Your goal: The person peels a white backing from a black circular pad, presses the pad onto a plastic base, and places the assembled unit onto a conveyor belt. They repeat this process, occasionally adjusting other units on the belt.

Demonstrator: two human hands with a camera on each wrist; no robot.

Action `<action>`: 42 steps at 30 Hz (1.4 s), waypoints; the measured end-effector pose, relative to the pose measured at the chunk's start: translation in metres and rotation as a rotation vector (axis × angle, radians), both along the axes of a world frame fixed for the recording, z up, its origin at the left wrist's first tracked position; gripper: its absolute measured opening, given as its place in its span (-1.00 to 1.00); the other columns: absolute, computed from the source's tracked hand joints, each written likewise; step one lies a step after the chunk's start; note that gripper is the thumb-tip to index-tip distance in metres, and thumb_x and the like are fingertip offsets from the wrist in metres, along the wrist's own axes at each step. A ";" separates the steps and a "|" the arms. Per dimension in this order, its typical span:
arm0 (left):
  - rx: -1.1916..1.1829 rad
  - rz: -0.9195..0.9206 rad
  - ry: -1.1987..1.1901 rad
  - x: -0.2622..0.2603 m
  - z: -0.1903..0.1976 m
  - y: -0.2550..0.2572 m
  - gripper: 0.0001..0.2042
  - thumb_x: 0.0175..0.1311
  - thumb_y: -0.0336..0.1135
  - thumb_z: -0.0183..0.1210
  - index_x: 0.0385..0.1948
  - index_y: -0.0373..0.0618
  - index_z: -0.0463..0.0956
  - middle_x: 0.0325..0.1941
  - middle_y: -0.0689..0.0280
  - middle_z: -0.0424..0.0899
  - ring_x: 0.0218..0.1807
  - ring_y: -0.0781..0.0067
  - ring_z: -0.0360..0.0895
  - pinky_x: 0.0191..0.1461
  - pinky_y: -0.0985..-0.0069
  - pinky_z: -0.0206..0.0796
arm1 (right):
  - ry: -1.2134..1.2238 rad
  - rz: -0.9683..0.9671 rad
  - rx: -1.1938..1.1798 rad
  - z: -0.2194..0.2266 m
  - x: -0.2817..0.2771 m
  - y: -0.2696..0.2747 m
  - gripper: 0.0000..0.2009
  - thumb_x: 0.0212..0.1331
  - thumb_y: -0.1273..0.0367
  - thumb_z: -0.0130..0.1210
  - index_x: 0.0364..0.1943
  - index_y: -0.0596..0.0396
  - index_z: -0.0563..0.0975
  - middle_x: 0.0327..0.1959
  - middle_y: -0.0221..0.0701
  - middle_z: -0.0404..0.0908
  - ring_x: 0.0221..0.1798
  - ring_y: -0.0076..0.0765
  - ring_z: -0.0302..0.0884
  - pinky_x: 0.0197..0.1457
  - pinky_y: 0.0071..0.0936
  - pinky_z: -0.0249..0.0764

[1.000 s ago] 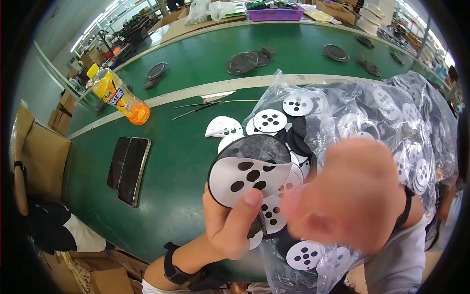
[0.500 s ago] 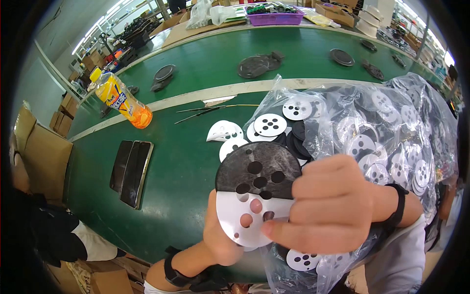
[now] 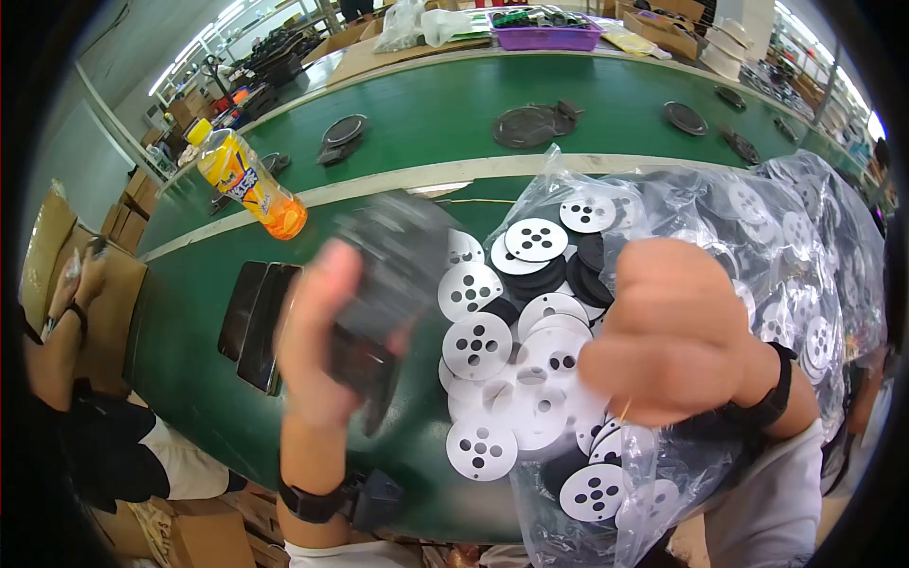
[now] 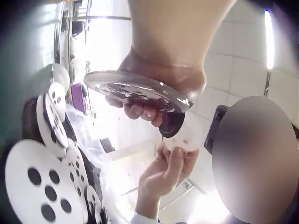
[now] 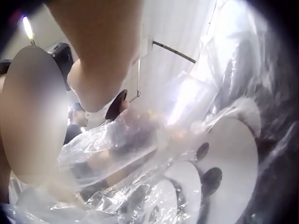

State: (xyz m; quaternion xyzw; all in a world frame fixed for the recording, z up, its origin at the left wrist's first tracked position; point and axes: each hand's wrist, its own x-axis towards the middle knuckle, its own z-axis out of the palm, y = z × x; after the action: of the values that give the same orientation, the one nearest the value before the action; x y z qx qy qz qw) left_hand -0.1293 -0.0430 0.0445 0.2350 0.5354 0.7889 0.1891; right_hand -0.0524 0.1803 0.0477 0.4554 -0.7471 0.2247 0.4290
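My left hand [image 3: 317, 346] grips a black round part [image 3: 402, 260], blurred in the head view, left of the pile of discs. In the left wrist view that part is a flat black disc [image 4: 135, 88] with a small dark tab [image 4: 171, 123] hanging from its edge, fingers curled beneath. Over the pile is my right hand [image 3: 677, 336], also blurred. Its thumb and fingers pinch a thin white disc [image 4: 190, 133] with holes, seen in the left wrist view. White discs [image 3: 476, 346] with black dots lie piled below, some spilling from a clear plastic bag [image 3: 653, 213].
Two dark phones [image 3: 256, 327] and an orange drink bottle [image 3: 251, 185] are on the left. Beyond a pale strip, black round parts [image 3: 525, 126] sit on the green surface. A purple basket [image 3: 546, 38] stands at the back. Another person's arm [image 3: 62, 341] is at far left.
The white disc has been peeled off the black part, and my hands have separated. My left hand has moved left with the black part. The black parts beyond the strip have shifted right.
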 end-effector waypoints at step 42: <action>-0.015 0.055 0.417 0.005 -0.025 0.025 -0.59 -0.08 -0.07 0.26 -0.52 -0.13 0.21 -0.50 0.42 0.26 -0.47 0.69 0.18 -0.41 0.71 0.01 | -1.233 0.610 -0.663 -0.001 -0.009 -0.012 -0.70 -0.08 0.46 0.26 -0.22 0.18 0.46 -0.36 -0.52 0.40 -0.38 -0.68 0.22 -0.24 -0.73 0.21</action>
State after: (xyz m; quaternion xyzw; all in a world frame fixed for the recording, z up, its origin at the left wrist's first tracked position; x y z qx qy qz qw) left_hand -0.1242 -0.0176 0.0198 0.3770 0.5749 0.7241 0.0545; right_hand -0.0618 0.1685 0.0464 0.2811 -0.5860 0.7593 -0.0328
